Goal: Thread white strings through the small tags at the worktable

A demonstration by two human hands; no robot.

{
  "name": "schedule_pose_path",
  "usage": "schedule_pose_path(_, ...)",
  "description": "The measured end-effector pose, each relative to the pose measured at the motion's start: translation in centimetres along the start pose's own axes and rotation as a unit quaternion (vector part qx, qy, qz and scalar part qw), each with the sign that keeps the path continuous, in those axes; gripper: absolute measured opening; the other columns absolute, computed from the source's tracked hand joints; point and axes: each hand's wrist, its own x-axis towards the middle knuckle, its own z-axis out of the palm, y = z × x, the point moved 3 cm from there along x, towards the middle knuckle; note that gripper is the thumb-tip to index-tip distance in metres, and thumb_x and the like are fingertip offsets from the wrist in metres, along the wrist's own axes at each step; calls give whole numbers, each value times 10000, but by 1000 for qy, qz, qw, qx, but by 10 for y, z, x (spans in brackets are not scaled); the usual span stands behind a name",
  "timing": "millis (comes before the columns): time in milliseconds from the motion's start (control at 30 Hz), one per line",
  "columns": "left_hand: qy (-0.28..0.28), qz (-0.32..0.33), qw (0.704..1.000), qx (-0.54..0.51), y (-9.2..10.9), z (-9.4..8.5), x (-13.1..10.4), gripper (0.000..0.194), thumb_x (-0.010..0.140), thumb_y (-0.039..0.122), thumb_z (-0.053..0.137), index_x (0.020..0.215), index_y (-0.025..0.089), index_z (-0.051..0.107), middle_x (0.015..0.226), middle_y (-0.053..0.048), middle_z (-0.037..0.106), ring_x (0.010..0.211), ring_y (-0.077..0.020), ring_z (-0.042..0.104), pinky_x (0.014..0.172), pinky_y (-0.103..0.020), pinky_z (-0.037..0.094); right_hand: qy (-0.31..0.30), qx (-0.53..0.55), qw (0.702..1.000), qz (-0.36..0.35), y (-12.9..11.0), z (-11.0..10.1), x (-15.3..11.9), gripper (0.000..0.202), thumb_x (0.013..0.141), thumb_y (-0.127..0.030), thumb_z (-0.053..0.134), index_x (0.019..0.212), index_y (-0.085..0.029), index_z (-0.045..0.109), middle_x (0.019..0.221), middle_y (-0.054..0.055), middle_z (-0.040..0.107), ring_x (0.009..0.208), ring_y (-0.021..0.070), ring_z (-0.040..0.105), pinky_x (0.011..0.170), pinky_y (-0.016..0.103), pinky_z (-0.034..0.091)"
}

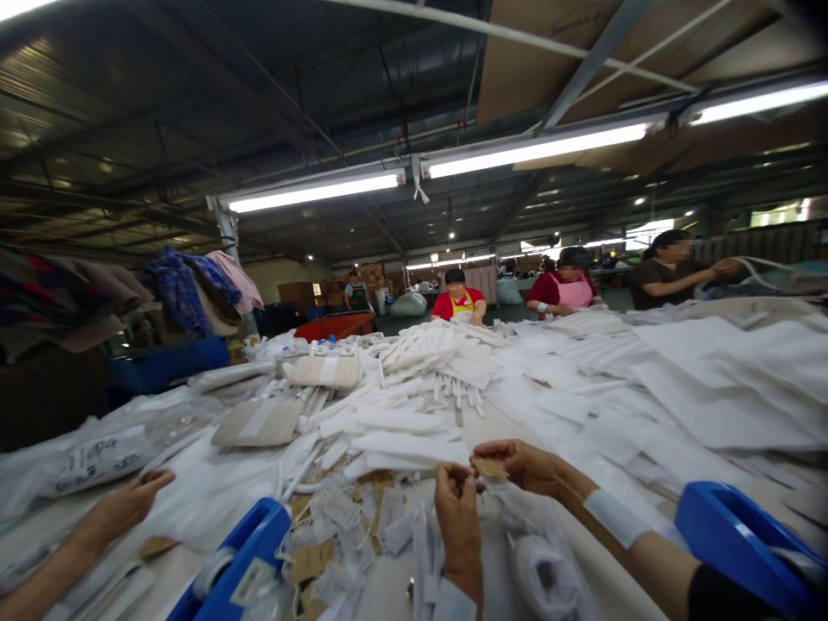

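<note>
Head view, worktable (401,595) piled with white goods. Left hand (458,509) raised at the near edge, centre, fingers curled with the tips pinched together near the right hand; what the tips grip cannot be told. Right hand (527,466) just beside it, thumb and forefinger closed on a small brown card tag (490,467), held flat just above the table surface. A white band (617,517) wraps the right wrist. Under and left of the hands: a loose heap of strung tags (336,530). Blue tape dispenser (236,561) at the near edge, left of the heap; a second blue one (737,539) toward the near right corner. Another person's hand (126,504) rests open at the near left edge on white plastic. Folded white fabric pieces (401,423) stacked across the middle; three seated workers (573,289) at the far edge.
</note>
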Motion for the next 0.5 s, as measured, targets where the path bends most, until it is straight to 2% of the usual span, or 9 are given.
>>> schedule_pose_path(100,7,-9,1000,-8,0,0,0,130,697,186,601,775,189,498,725,-3,609,681,-157,627,642,-279,530,27,-7,1000,-6,4,-5,2,346,561,-181,814,877,-106,697,920,95,730,881,166,682,871,263,487)
schedule_pose_path(200,15,-26,999,-26,0,-1,-1,150,713,188,591,823,188,489,791,-22,643,685,-151,641,661,-287,545,59,-15,998,-6,7,-11,2,308,615,-316,815,805,-135,652,772,34,690,712,116,654,707,226,510)
schedule_pose_path(333,35,-46,997,-53,5,-1,-4,201,748,215,582,917,185,477,914,-56,670,659,-130,652,660,-276,548,91,-37,995,4,12,-18,-1,391,666,-481,763,814,-172,575,603,-56,559,459,48,467,466,185,389)
schedule_pose_path(500,47,-67,995,-58,9,-2,-5,246,773,259,586,972,194,459,989,-82,673,633,-134,670,648,-290,553,114,-119,986,23,15,-18,-5,428,646,-530,752,725,-180,519,478,-97,449,399,35,351,425,177,284)
